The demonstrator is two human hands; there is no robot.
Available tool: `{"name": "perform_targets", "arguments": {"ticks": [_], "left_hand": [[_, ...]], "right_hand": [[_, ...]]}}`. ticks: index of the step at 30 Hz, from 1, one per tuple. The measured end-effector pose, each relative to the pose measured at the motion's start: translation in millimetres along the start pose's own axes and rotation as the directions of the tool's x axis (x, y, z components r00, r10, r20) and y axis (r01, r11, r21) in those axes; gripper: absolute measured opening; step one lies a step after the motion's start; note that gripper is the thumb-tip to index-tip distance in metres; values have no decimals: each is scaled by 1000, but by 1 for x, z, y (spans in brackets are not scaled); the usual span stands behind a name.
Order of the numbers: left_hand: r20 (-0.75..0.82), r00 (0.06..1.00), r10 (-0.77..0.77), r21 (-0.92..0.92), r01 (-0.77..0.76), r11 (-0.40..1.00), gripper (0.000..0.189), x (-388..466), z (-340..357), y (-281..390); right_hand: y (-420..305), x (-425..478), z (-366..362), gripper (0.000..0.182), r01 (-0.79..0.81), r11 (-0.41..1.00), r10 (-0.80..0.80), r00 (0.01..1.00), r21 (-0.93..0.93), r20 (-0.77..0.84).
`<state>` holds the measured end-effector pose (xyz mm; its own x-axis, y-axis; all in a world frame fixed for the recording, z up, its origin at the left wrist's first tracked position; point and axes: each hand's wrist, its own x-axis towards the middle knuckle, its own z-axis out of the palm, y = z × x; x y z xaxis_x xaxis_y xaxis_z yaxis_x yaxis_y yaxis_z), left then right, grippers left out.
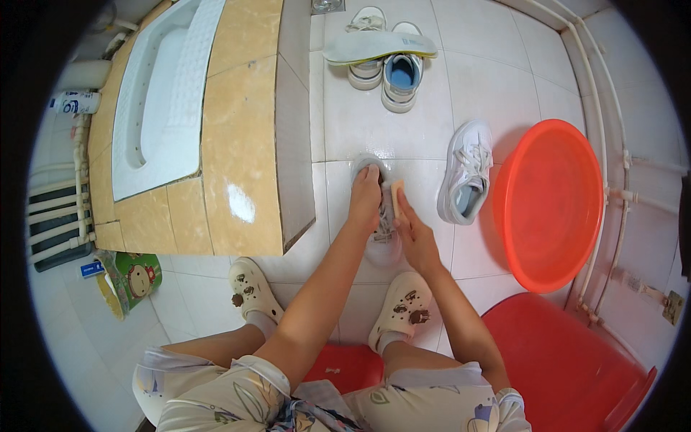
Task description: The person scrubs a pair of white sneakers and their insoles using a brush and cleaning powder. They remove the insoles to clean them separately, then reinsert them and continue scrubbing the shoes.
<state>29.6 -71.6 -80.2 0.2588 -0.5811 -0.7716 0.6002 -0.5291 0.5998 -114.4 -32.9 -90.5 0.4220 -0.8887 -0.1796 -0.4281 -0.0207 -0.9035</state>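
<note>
A white lace-up sneaker (384,251) rests on the tiled floor in front of me, its toe pointing towards me. My left hand (367,197) grips it at the heel opening, the fingertips over the collar. Held in my right hand (418,235) is a flat, pale-orange block (398,200), a brush or a sponge; which one I cannot tell. It stands on edge against the sneaker's side near the laces. A second white sneaker (468,173) lies to the right, its heel towards me and its grey inside visible.
Beyond, another pair of sneakers (402,81) bears loose insoles (380,47). An orange-red basin (550,205) leans by wall pipes (594,92), above a red plastic stool or chair (567,362). At left rises a tiled step (243,162) with a squat toilet (162,102). My clogs (405,308) flank the work.
</note>
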Motion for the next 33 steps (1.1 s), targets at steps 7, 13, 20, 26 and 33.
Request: {"name": "perform_targets", "arguments": {"ticks": [7,13,20,26,33], "left_hand": [[209,975,-78,-6,81,997,69,-5,-13,-13],[308,944,-119,-165,176,970,82,3,-28,-6],[422,906,-22,-183,109,977,85,4,-29,-15],[434,901,25,-52,-3,999,86,-10,-21,-25],[362,929,-72,-111,120,987,88,-10,-26,-16]], "right_hand": [[-21,52,0,56,11,912,-19,1000,-409,-16],[19,14,3,58,101,906,-137,989,-410,-58],[16,17,9,51,73,858,-106,994,-508,-36],[-38,71,-2,55,40,855,-61,998,-518,-23],[-2,18,8,51,150,887,-196,979,-437,-62]]}}
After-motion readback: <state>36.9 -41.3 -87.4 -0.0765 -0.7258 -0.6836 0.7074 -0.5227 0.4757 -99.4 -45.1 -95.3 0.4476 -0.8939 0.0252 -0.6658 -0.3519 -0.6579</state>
